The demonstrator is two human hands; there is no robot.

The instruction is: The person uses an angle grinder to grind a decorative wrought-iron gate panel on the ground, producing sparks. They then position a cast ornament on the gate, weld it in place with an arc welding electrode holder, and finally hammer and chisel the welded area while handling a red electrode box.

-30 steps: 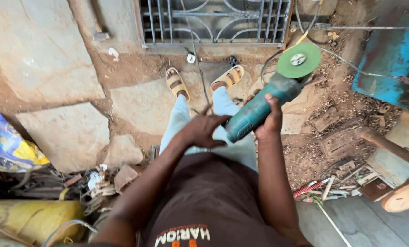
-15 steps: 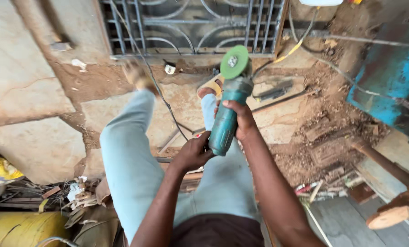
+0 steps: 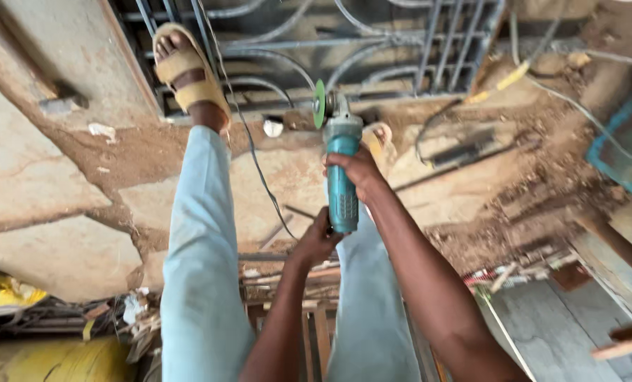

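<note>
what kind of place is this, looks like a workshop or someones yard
Most likely an open-air metalwork or welding yard. Both hands, right hand and left hand, hold a teal angle grinder over a metal window grille lying on the ground, with dirt, stone slabs and scrap around.

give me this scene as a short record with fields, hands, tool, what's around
view: head camera looking down at the person's own legs and arms
tool: teal angle grinder with a green disc, disc edge-on
right hand: wrapped round the grinder's body
left hand: at the grinder's rear end
cord: thin black cable running across the left leg
left foot: tan strapped sandal set on the dark metal grille
ground: cracked stone slabs and reddish dirt
</note>
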